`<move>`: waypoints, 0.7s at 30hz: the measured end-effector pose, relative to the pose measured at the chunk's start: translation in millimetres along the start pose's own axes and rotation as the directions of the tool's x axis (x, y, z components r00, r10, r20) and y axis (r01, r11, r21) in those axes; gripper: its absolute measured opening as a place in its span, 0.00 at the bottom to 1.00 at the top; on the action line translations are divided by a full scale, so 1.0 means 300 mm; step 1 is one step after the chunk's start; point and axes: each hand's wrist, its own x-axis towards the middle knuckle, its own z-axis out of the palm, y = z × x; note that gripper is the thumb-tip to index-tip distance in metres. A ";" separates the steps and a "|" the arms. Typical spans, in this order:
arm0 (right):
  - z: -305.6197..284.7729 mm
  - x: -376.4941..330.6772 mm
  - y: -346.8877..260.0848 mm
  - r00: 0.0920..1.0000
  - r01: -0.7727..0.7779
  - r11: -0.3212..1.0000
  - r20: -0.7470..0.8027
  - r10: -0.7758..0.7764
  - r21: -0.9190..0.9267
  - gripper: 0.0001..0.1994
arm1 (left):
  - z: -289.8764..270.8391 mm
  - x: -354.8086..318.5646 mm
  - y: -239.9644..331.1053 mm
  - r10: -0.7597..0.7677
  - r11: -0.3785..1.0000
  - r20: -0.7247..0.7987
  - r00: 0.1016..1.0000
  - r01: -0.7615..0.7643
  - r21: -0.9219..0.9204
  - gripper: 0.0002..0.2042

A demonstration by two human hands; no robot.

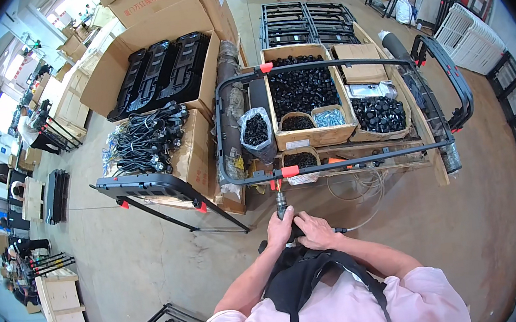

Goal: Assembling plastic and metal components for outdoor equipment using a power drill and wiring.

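Observation:
A power screwdriver [281, 200] points away from me, a thin hose trailing from its right side. My left hand [279, 227] is wrapped round its body behind the metal chuck. My right hand [315, 231] is closed round the rear part, which it largely hides. The tip reaches the near bar of a black tubular frame [360, 161], just left of a red clip [290, 171]; whether it touches a screw is too small to tell. The frame lies over the workbench, with another red clip [266, 67] on its far bar.
Inside the frame's outline stand a wooden box [316, 137] of black plastic parts and screws, a bag [257, 137] of small black parts, and a carton [389, 134] of black caps. Left are bundled black cables [147, 138] and another black frame [146, 185]. A hose [377, 201] hangs at right.

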 end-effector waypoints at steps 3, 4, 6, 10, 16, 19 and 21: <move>0.007 -0.011 0.013 1.000 0.019 1.000 -0.003 -0.019 -0.021 0.27 | 0.016 -0.011 -0.019 0.002 0.999 -0.013 1.000 -0.002 -0.040 0.29; 0.006 -0.021 0.013 1.000 0.016 1.000 -0.004 -0.016 -0.020 0.27 | 0.024 -0.015 -0.032 0.001 0.999 -0.009 1.000 -0.002 -0.038 0.29; 0.007 -0.049 0.012 1.000 0.018 1.000 -0.018 -0.019 -0.013 0.29 | 0.042 -0.029 -0.062 0.007 0.995 0.020 1.000 -0.005 -0.102 0.28; 0.003 -0.092 0.043 0.997 -0.077 0.997 0.022 0.078 -0.011 0.33 | 0.083 -0.056 -0.025 0.013 0.999 0.082 0.997 -0.009 -0.052 0.28; -0.031 -0.085 0.073 0.994 -0.094 0.995 -0.059 0.092 -0.033 0.38 | 0.119 -0.024 -0.003 0.047 0.998 0.041 0.998 -0.046 -0.032 0.29; -0.031 -0.084 0.091 0.995 -0.082 0.996 -0.061 0.081 -0.029 0.39 | 0.127 -0.022 0.009 0.044 0.997 0.041 0.998 -0.041 -0.069 0.29; -0.040 -0.077 0.092 0.994 -0.101 0.995 -0.047 0.100 -0.011 0.41 | 0.123 -0.028 0.027 0.037 0.996 0.043 0.998 -0.033 -0.088 0.29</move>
